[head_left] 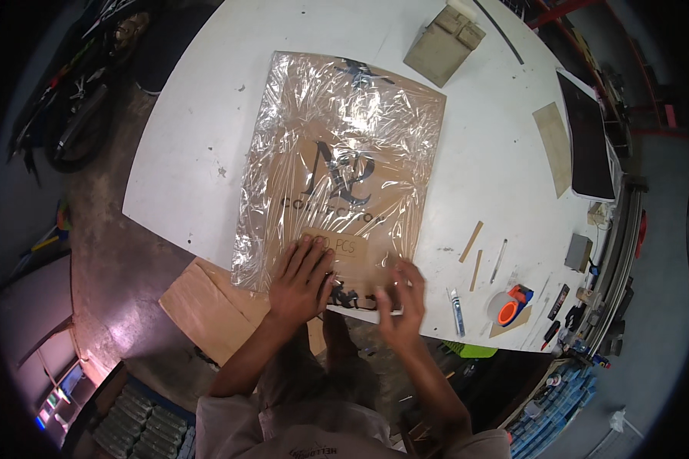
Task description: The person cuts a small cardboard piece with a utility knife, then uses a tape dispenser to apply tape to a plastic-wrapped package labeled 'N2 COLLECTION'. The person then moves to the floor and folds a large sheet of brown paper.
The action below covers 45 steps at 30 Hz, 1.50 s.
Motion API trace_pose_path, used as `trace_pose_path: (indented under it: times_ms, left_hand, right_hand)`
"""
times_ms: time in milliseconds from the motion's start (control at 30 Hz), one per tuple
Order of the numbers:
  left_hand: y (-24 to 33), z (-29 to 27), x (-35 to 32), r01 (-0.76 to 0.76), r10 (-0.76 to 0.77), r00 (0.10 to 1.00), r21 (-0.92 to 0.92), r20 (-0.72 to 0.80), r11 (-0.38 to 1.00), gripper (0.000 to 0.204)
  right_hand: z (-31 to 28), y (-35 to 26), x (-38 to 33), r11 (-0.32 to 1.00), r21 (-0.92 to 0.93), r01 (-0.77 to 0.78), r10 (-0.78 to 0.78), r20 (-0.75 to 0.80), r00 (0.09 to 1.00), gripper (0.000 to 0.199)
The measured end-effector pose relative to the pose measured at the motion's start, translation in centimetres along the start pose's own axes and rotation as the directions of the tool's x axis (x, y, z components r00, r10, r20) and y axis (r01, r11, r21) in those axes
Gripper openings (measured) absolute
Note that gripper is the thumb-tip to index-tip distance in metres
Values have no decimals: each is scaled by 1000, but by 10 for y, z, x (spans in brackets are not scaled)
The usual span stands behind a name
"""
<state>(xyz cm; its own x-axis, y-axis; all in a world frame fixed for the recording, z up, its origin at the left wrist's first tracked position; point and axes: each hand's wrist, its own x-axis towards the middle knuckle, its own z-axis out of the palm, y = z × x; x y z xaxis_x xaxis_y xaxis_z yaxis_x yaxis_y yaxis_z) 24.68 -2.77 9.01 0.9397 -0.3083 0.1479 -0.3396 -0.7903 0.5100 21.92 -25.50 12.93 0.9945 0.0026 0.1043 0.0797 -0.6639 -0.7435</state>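
A large brown cardboard sheet (343, 164) wrapped in crinkled clear film lies in the centre of the frame on a white surface (207, 130), its near edge running along the surface's lower edge and slightly overhanging it. The left hand (302, 281) lies flat and spread, palm down, on the lower part of the wrapped sheet, fingers pointing toward the top of the frame and touching a small brown label (343, 249) under the film. The right hand (402, 297) sits just beside it at the sheet's lower right corner, fingers loosely bent over the film at the near edge; it is blurred, so whether it pinches the film cannot be told. To the left of the sheet the surface is bare up to its curved left rim; to the right a bare strip separates the sheet from thin wooden sticks (471, 242), a marker pen (456, 312) and a tape dispenser (511, 307) with an orange core near the lower right edge. A folded cardboard box (444, 44) sits near the top of the frame, well apart from the sheet. A thin wooden panel (554, 147) and a dark flat board (586, 138) lie along the right rim. Below the surface's lower left edge, another cardboard piece (207, 306) rests on the floor.
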Motion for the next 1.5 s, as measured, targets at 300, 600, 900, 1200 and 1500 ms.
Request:
trace_pose_path:
  times_ms: [300, 600, 900, 1200, 1500]
  left_hand:
    - [1, -5, 3, -24, 11, 994, -118, -106, 993, 38]
    - [-5, -27, -22, 69, -137, 959, -265, -248, 962, 29]
    - [12, -34, -38, 87, -125, 980, -236, -152, 968, 28]
    - [53, -23, -21, 119, -221, 974, -707, -53, 697, 30]
    - [43, -29, 10, 88, -88, 996, -149, 11, 985, 42]
  right_hand:
    - [-242, 287, -151, 433, -414, -800, 297, -773, 561, 108]
    - [-270, 350, -185, 208, 488, -847, 966, -239, 99, 53]
    - [-262, 308, -154, 292, 809, -511, 940, -142, 311, 41]
    - [-204, 116, -35, 585, 360, -726, 707, 213, 675, 61]
    - [-117, -19, 53, 980, 179, -86, 17, 357, 934, 85]
